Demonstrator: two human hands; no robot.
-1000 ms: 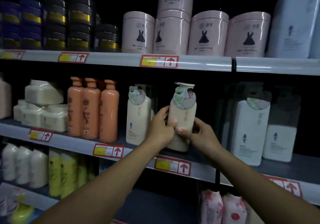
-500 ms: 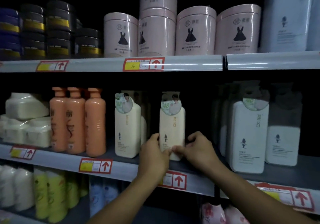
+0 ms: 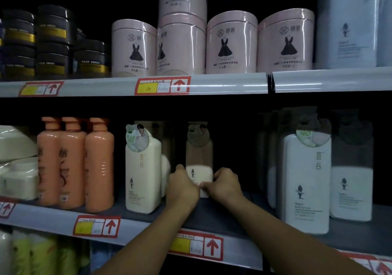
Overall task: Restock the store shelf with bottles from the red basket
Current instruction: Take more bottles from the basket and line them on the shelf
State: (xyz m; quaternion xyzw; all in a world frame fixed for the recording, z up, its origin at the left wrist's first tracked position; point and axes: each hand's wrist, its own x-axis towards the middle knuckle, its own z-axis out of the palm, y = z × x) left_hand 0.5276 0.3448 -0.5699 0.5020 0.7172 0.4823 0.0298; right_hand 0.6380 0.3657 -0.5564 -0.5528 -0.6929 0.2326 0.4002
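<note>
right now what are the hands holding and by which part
Both hands hold one cream bottle by its lower body: left hand on its left side, right hand on its right, as it stands deep on the middle shelf.

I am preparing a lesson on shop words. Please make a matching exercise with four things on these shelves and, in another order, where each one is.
Things:
1. cream bottle
2. orange bottles
3. pink tubs
4. black jars

Places:
A. upper shelf, left end
B. middle shelf, between the two hands
C. upper shelf, middle, above the price tag
D. middle shelf, left of the cream bottles

Pairs: 1-B, 2-D, 3-C, 4-A

The left hand and the right hand both hold the lower part of the cream bottle, deep in the shelf.
</note>
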